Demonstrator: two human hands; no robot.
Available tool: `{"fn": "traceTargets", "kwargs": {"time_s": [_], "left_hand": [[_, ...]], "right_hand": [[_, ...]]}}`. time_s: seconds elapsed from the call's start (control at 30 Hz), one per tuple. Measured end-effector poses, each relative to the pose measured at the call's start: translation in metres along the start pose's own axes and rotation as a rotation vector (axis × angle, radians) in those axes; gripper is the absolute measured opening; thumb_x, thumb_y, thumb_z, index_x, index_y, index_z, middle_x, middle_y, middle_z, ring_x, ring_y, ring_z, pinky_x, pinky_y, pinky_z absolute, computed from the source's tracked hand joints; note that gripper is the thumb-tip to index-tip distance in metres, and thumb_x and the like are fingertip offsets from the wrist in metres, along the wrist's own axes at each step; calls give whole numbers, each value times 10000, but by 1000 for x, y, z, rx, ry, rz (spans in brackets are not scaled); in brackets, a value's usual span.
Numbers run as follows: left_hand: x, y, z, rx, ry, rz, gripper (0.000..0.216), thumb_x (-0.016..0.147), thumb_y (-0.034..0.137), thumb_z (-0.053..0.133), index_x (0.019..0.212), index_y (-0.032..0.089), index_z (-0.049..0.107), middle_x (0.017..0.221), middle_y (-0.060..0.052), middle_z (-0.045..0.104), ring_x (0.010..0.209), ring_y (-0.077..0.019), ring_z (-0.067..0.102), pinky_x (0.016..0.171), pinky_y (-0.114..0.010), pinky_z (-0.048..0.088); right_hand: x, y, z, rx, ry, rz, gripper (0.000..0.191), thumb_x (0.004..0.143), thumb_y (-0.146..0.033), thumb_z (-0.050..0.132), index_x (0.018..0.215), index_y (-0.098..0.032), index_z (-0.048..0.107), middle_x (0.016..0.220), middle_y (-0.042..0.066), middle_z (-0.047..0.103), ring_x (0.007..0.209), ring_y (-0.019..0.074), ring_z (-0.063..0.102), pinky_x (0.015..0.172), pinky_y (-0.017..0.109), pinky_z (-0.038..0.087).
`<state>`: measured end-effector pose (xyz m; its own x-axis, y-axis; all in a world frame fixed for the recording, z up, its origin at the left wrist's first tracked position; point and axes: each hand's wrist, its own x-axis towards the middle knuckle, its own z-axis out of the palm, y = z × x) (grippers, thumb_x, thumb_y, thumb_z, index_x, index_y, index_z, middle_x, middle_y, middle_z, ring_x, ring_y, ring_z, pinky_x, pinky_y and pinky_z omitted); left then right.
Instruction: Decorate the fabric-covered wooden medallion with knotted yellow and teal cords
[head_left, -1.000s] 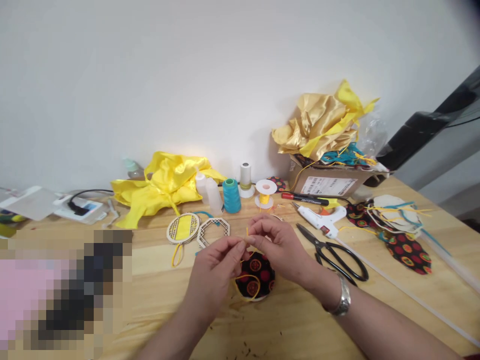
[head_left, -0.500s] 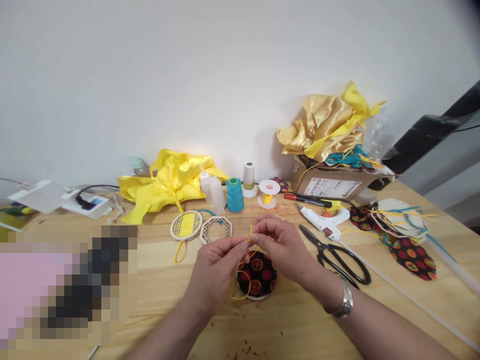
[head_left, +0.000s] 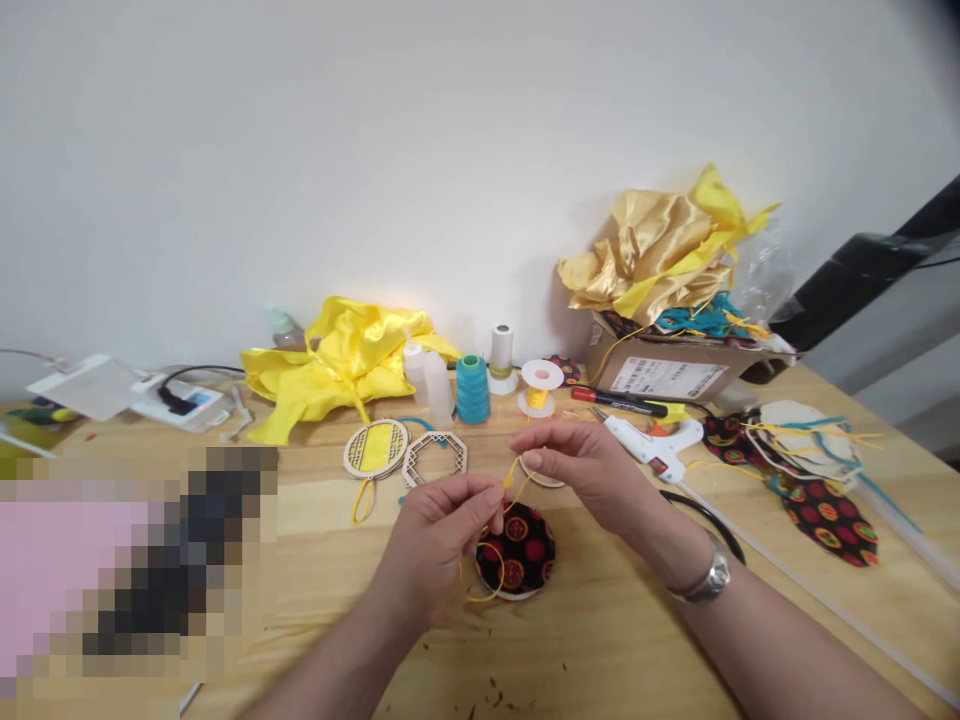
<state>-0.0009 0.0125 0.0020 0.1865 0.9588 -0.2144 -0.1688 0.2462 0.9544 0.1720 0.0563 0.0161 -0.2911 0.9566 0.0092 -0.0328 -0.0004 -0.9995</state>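
Observation:
Both of my hands hold a thin yellow cord (head_left: 510, 478) between them, above the middle of the table. My left hand (head_left: 450, 525) pinches it between thumb and fingertips, beside what looks like a small knot. My right hand (head_left: 581, 465) pinches the cord a little higher and to the right. A loop of the cord hangs down over a round black disc with red patterned fabric (head_left: 529, 550), which lies on the wood below my hands. Behind my right hand, a pale wooden ring (head_left: 551, 478) is partly hidden.
Behind stand a blue thread cone (head_left: 473, 390), a yellow cord spool (head_left: 538, 390) and white bottles (head_left: 439, 390). Lattice frames (head_left: 435, 460) lie left. At right are a glue gun (head_left: 660, 445), scissors (head_left: 709, 520) mostly covered by my arm, and a cardboard box (head_left: 667, 370) of fabric.
My right hand has moved up and right, away from my left, drawing out the cord between them. It now covers most of the scissors. My left hand has hardly moved.

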Motion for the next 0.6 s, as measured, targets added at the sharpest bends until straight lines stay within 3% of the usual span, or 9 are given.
{"fn": "traceTargets", "kwargs": {"time_s": [0.2, 0.4, 0.6], "left_hand": [[0, 2, 3, 3, 6, -25, 186, 740, 299, 670, 650, 137, 684, 532, 16, 568, 463, -47, 361, 446, -196, 219], [-2, 2, 4, 21, -6, -43, 183, 735, 300, 672, 651, 139, 690, 528, 17, 573, 460, -53, 350, 455, -196, 242], [-2, 6, 6, 120, -60, -15, 211, 746, 273, 657, 578, 147, 673, 548, 7, 589, 566, -100, 478, 576, -221, 364]], "right_hand": [[0, -1, 0, 10, -51, -10, 149, 620, -278, 748, 735, -192, 706, 716, -7, 664, 651, 111, 550, 642, 253, 435], [-1, -2, 0, -64, -83, -76, 111, 679, -259, 701, 641, -165, 657, 636, -22, 592, 604, 98, 497, 586, 234, 404], [-2, -4, 6, -60, -115, -66, 86, 676, -229, 687, 626, -165, 660, 629, -17, 599, 595, 100, 504, 576, 235, 406]]}}
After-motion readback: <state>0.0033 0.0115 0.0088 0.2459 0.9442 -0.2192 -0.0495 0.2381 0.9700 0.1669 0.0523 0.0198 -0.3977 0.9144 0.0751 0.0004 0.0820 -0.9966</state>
